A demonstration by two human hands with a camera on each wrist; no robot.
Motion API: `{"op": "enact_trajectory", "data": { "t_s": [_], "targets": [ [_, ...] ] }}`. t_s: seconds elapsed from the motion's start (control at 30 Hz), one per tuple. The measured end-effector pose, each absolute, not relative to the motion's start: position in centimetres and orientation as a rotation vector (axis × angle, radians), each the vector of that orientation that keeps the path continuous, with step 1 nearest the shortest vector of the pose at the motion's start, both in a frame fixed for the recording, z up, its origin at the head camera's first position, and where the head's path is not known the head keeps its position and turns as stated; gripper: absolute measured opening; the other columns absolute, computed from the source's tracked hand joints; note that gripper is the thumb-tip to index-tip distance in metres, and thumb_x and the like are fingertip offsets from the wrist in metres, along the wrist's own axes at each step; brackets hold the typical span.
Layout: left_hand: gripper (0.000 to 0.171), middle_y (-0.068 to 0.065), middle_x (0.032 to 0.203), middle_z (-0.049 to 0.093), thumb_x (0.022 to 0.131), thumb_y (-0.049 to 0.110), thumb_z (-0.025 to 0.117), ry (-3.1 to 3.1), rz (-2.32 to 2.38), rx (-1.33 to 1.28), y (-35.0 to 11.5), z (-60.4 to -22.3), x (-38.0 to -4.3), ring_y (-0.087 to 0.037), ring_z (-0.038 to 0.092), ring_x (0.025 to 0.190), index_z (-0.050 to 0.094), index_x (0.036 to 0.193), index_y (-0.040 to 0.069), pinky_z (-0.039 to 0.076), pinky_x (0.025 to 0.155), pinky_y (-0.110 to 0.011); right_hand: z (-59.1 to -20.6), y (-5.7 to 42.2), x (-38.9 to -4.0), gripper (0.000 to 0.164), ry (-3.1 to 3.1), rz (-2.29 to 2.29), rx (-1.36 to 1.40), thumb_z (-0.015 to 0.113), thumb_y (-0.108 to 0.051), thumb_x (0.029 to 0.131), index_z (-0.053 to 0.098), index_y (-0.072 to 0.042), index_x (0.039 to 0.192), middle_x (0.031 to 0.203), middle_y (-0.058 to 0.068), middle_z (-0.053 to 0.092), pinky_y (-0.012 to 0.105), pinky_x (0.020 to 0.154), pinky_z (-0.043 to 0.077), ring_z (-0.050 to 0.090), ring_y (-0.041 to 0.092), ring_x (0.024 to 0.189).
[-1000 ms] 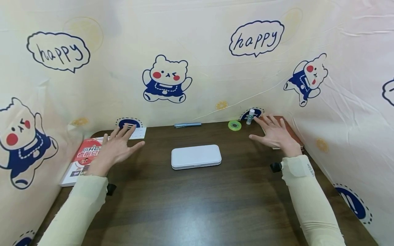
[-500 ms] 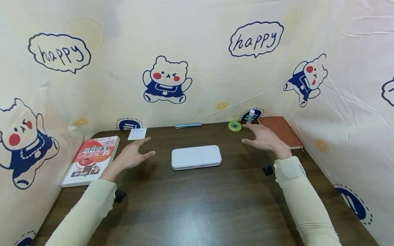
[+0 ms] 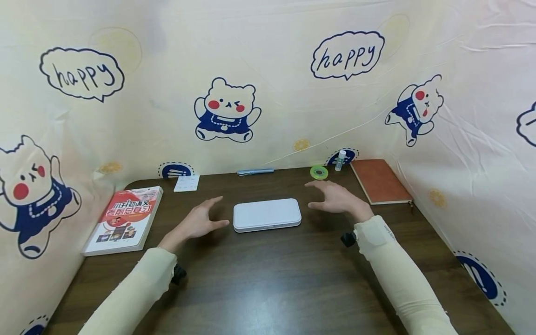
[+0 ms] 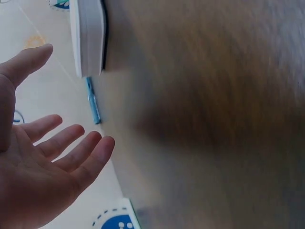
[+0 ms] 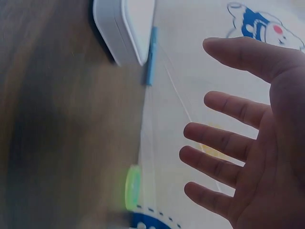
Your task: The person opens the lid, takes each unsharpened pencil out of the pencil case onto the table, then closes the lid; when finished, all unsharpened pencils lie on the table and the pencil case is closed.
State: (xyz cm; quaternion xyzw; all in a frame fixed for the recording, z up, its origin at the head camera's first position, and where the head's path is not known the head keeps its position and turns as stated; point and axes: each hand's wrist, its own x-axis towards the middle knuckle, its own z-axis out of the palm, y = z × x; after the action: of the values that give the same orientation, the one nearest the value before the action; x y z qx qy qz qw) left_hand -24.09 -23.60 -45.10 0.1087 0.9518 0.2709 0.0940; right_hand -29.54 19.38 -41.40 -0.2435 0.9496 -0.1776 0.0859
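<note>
White case: one, closed and lying flat mid-desk, taken here as the centre of the clock, with twelve at the far edge.
Left hand (image 3: 194, 223): at nine o'clock, near the white case (image 3: 267, 215) but apart from it, thumb and fingers spread, holding nothing.
Right hand (image 3: 340, 198): between two and three o'clock, near the case and apart from it, thumb and fingers likewise spread, holding nothing.
Far edge: one blue pen (image 3: 255, 171) lying at twelve; one green tape roll (image 3: 319, 172) lying toward two; just beyond the roll, one white-capped stick (image 3: 340, 161) standing.
Right side: one brown notebook (image 3: 382, 180) between two and three o'clock, the right hand between it and the case.
Left side: one red-and-white book (image 3: 123, 221) at nine, the left hand between it and the case; one paper slip (image 3: 186, 183) at ten, its marks too small to read.
Backdrop: one cream cloth (image 3: 284, 51) bearing three bears, the ten o'clock one cut by the frame, and two whole "happy" bubbles.
Hard to see: both wrist views crop the case at their top edges and blur the desk (image 3: 259, 288); a small dark bit at the notebook's near corner is unclear.
</note>
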Motion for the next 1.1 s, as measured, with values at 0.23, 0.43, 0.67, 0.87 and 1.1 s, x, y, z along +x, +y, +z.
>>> {"op": "enact_trajectory", "data": {
  "t_s": [0.23, 0.43, 0.67, 0.87, 1.1],
  "targets": [
    [0.091, -0.021, 0.156, 0.039, 0.087, 0.043, 0.075, 2.821, 0.827, 0.353, -22.0, -45.9, -24.1, -0.041, 0.052, 0.130, 0.028, 0.157, 0.008, 0.044, 0.104, -0.058, -42.5, 17.2, -29.2, 0.066, 2.785, -0.522, -0.784, 0.069, -0.041, 0.090, 0.046, -0.020, 0.148, 0.153, 0.009, 0.047, 0.059, 0.113, 0.034, 0.041, 0.036, 0.143],
    [0.092, -0.018, 0.154, 0.043, 0.084, 0.044, 0.077, 2.817, 0.802, 0.345, -20.9, -46.3, -24.4, -0.033, 0.060, 0.117, 0.030, 0.156, 0.011, 0.051, 0.096, -0.051, -43.4, 15.4, -29.1, 0.067, 2.763, -0.472, -0.855, 0.071, -0.042, 0.089, 0.048, -0.020, 0.148, 0.154, 0.007, 0.046, 0.056, 0.114, 0.035, 0.041, 0.032, 0.143],
    [0.094, -0.019, 0.151, 0.045, 0.082, 0.043, 0.080, 2.828, 0.757, 0.388, -20.1, -46.6, -24.5, -0.030, 0.060, 0.114, 0.031, 0.156, 0.010, 0.052, 0.095, -0.048, -44.1, 13.5, -28.9, 0.068, 2.744, -0.450, -0.935, 0.074, -0.042, 0.087, 0.050, -0.019, 0.146, 0.155, 0.010, 0.045, 0.055, 0.116, 0.032, 0.038, 0.032, 0.145],
    [0.098, -0.021, 0.153, 0.042, 0.081, 0.044, 0.081, 2.810, 0.734, 0.423, -19.6, -46.9, -24.6, -0.034, 0.053, 0.127, 0.030, 0.156, 0.007, 0.044, 0.106, -0.052, -44.8, 12.2, -28.7, 0.068, 2.712, -0.394, -0.969, 0.075, -0.044, 0.086, 0.049, -0.024, 0.146, 0.157, 0.010, 0.042, 0.055, 0.115, 0.034, 0.037, 0.031, 0.145],
    [0.101, -0.022, 0.158, 0.036, 0.081, 0.042, 0.081, 2.815, 0.653, 0.420, -19.0, -47.3, -24.7, -0.039, 0.039, 0.143, 0.027, 0.157, 0.004, 0.034, 0.115, -0.055, -45.3, 10.9, -28.4, 0.069, 2.713, -0.353, -0.978, 0.077, -0.042, 0.084, 0.049, -0.029, 0.145, 0.158, 0.008, 0.040, 0.054, 0.115, 0.034, 0.037, 0.031, 0.146]
  ]
}}
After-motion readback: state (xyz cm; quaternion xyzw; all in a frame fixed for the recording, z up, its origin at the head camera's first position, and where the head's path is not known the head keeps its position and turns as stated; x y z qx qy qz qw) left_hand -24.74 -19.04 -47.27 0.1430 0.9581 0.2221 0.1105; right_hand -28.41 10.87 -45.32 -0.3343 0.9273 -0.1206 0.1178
